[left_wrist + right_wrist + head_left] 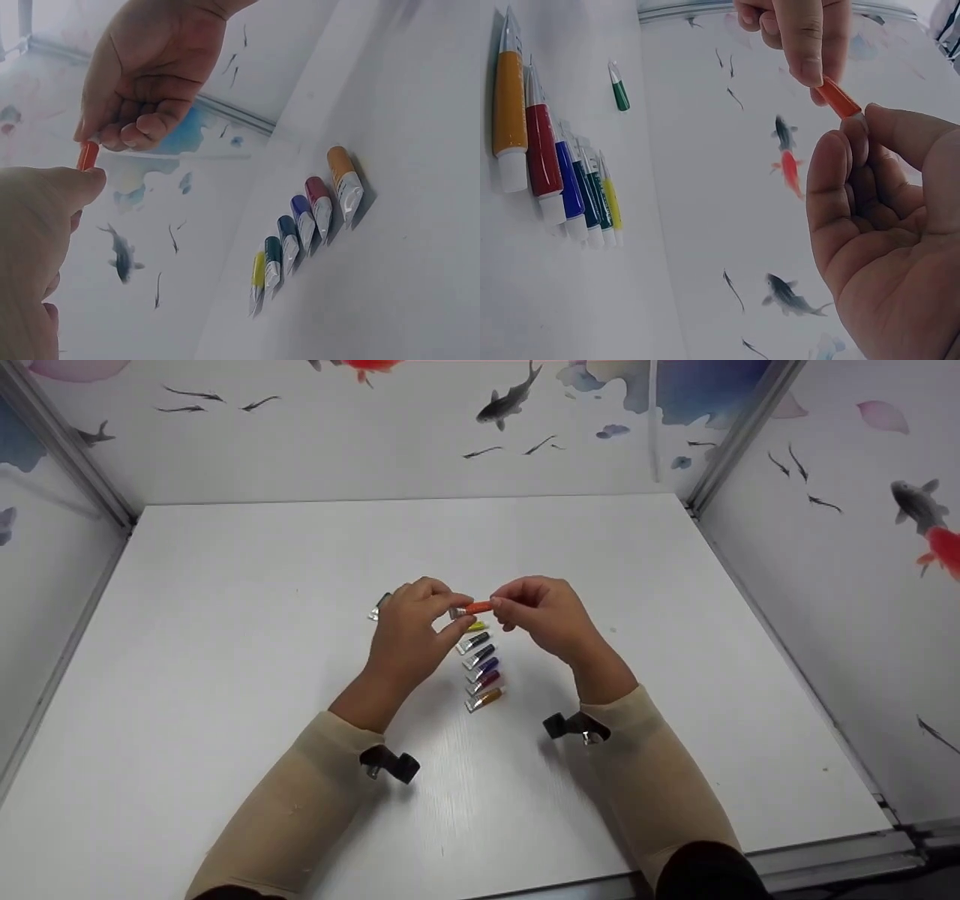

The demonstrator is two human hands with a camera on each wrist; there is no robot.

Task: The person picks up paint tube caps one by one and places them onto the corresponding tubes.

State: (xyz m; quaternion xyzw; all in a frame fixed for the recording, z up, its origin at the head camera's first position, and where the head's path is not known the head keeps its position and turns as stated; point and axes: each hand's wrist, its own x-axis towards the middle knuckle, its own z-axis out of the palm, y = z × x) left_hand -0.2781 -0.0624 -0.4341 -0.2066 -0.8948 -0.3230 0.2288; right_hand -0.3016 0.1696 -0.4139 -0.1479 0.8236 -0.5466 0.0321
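An orange paint tube (478,607) is held up above the table between both hands. My left hand (409,634) pinches its silvery crimped end between thumb and fingers. At the other end, the thumb and forefinger of my right hand (547,615) pinch the cap, which they mostly hide. Below the tube lies a column of paint tubes: a yellow one (611,196), a dark green one (272,259), a dark blue one (287,234), a violet one (303,221), a crimson one (319,201) and an ochre one (344,176). Their white caps show in the right wrist view.
A separate green tube (620,90) lies apart from the column, partly behind my left hand in the head view. White panels (337,442) painted with fish border the white table (225,720) at the back and sides. Each sleeve carries a small black wrist mount (394,763).
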